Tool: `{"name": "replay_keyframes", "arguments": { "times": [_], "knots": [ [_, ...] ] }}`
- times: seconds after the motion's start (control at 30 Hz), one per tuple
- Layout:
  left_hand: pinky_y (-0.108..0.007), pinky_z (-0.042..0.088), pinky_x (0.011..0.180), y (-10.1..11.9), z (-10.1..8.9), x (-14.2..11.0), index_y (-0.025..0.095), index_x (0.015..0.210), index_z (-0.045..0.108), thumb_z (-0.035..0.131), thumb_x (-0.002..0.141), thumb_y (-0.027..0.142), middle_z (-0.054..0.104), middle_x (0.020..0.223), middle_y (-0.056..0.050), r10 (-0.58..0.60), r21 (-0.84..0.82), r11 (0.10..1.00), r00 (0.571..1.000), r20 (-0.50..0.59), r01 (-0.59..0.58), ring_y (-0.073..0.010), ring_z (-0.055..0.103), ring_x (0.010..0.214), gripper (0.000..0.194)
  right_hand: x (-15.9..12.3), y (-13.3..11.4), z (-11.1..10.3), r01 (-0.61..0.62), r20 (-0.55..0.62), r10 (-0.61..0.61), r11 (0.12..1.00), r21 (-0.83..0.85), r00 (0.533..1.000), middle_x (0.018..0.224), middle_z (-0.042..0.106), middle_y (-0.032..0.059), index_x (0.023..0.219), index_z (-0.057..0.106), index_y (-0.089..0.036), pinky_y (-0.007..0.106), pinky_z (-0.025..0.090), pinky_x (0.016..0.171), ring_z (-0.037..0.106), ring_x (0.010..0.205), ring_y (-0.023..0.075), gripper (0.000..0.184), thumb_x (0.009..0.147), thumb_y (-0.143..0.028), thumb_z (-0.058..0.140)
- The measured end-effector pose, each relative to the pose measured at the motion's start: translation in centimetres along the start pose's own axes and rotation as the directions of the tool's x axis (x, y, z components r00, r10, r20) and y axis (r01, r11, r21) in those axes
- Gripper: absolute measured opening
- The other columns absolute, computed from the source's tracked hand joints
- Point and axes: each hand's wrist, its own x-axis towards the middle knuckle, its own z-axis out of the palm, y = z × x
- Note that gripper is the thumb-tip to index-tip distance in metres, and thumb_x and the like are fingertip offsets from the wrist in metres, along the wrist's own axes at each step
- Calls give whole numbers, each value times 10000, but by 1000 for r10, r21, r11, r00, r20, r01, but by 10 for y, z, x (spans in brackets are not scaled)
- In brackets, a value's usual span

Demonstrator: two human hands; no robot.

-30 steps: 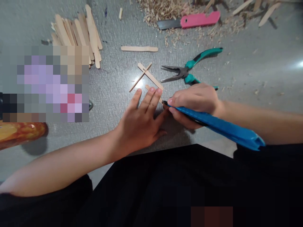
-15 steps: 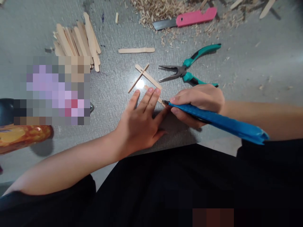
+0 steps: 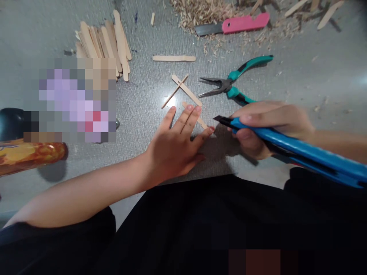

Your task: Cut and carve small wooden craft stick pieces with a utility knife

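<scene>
My left hand (image 3: 177,141) lies flat with its fingers spread, pressing a wooden craft stick (image 3: 202,123) onto the grey table. Part of that stick is hidden under the fingers. Held in my right hand (image 3: 266,126) is a blue utility knife (image 3: 289,143), its dark blade pointing left, raised a little to the right of the stick and apart from it. Just beyond my left fingertips, a thin wooden strip (image 3: 169,98) crosses another craft stick (image 3: 190,94) in an X.
Green-handled pliers (image 3: 225,84) lie open beyond my right hand. A pink knife (image 3: 245,23) rests by wood shavings (image 3: 200,13). One stick (image 3: 174,58) lies alone; a pile of craft sticks (image 3: 100,42) is at left, near a blurred purple object (image 3: 71,95) and an orange-patterned item (image 3: 34,156).
My right hand has drawn the utility knife back to the right, off the stick, and its blade now shows. My left hand still presses the stick. The whole view has shifted slightly.
</scene>
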Motion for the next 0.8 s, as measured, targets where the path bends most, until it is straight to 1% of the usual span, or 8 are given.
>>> {"name": "replay_keyframes", "arguments": {
  "times": [0.03,0.13,0.3,0.43,0.53,0.6,0.7,0.8],
  "knots": [
    [-751,366,1430,0,0,0,227,1782,582,808,1071,598,438,1895,-292,1,5,1000,1000,-4,-1,-501,452,1773,834,1,1,2,137,-101,-134,990,23,986,826,860,6,1088,724,-315,283,615,503,804,571,194,113,986,-361,740],
    [-747,384,1426,0,2,1,223,1794,564,839,1046,609,455,1883,-300,-4,30,1000,1000,-25,5,-501,462,1767,886,7,4,8,296,-47,-297,955,-30,954,803,848,-13,1054,738,-281,246,568,450,796,565,183,166,890,-266,760],
    [-749,387,1415,-1,9,-1,179,1838,484,823,1054,634,446,1872,-339,23,52,998,998,-58,-20,-534,469,1752,968,11,4,11,232,37,-230,970,-75,972,718,782,-53,1058,735,-333,324,528,419,699,487,195,137,925,-300,722],
    [-697,487,1325,6,21,-11,132,1825,483,760,1106,596,510,1810,-374,22,98,995,986,-166,-6,-566,559,1678,900,13,2,9,218,-9,-219,971,-99,976,624,675,-73,1025,714,-301,299,458,393,589,424,159,164,871,-269,764],
    [-540,634,1110,15,26,-19,15,1666,629,664,1171,509,722,1592,-375,59,181,984,948,-312,-2,-495,759,1481,700,13,4,9,150,-24,-154,981,-125,988,591,608,-88,1000,698,-306,284,434,408,558,425,147,102,908,-308,741],
    [-477,662,988,18,26,-20,-9,1510,737,615,1193,480,825,1435,-329,110,216,976,919,-378,-27,-431,834,1343,596,12,6,9,156,-15,-159,980,-123,987,604,616,-88,1004,696,-309,281,420,412,559,433,141,82,940,-343,734],
    [-452,659,912,15,22,-16,15,1416,797,606,1198,495,864,1360,-279,163,229,971,900,-405,-73,-359,849,1196,560,8,7,10,145,9,-145,984,-104,989,643,651,-79,1043,705,-312,296,440,425,581,456,145,103,951,-339,744],
    [-449,645,882,10,19,-11,4,1372,820,665,1175,493,847,1406,-276,176,217,971,908,-380,-98,-321,806,1084,550,6,4,9,107,2,-107,990,-95,994,665,670,-78,1087,707,-318,306,452,446,610,481,152,137,959,-337,755]
  ]
}}
